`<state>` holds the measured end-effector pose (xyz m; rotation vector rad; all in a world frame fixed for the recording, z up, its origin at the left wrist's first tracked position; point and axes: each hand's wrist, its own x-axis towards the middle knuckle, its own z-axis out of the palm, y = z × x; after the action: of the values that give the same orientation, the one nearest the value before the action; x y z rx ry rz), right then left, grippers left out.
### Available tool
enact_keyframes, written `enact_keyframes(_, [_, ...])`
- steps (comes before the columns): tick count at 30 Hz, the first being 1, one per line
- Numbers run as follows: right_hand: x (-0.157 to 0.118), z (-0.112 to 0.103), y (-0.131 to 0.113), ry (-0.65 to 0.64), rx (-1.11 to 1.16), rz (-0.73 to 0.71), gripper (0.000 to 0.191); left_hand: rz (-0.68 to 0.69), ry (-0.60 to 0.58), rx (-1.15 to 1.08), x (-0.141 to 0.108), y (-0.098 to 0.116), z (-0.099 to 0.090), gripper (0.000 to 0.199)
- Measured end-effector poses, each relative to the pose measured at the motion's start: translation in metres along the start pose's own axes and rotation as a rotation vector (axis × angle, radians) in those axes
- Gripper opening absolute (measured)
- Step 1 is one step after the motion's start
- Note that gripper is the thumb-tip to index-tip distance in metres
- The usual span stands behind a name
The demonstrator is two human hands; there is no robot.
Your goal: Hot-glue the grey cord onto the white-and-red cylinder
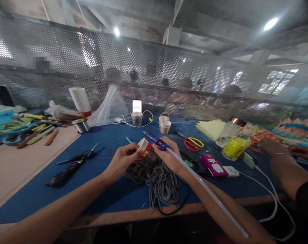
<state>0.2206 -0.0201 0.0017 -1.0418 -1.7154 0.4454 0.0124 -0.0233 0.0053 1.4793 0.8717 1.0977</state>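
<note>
My left hand (126,156) pinches the rim of a small red and white paper cup (144,147), tilted with its opening toward the upper left. My right hand (169,154) is wrapped round a blue glue gun (156,140); its nozzle points to the upper left, above the cup. A long clear glue stick (207,189) runs out of the gun's back end over my right forearm. Below both hands lies a tangled heap of grey cord (161,179), partly under the cup. Whether the right fingers also touch the cup is hard to tell.
Small wrapped buckets (165,126) stand behind the hands. Red and yellow scissors (193,144), a magenta power bank (213,166) and a yellow bottle (235,146) lie to the right, near another person's arm (283,166). Black cutters (72,166) lie left; stacked cups (80,100) stand behind.
</note>
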Motion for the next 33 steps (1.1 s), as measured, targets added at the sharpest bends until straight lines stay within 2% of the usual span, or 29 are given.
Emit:
enact_keyframes(11, [0.0, 0.0, 0.001, -0.004, 0.013, -0.009, 0.015, -0.005, 0.005, -0.007, 0.0, 0.001, 0.001, 0.025])
enact_keyframes(22, [0.003, 0.007, 0.007, 0.03, 0.026, 0.068, 0.022, -0.014, 0.014, 0.006, -0.001, 0.002, 0.002, 0.023])
enact_keyframes(33, [0.008, 0.002, 0.012, 0.096, -0.004, 0.15, 0.036, -0.132, 0.072, -0.18, 0.005, -0.008, -0.004, 0.025])
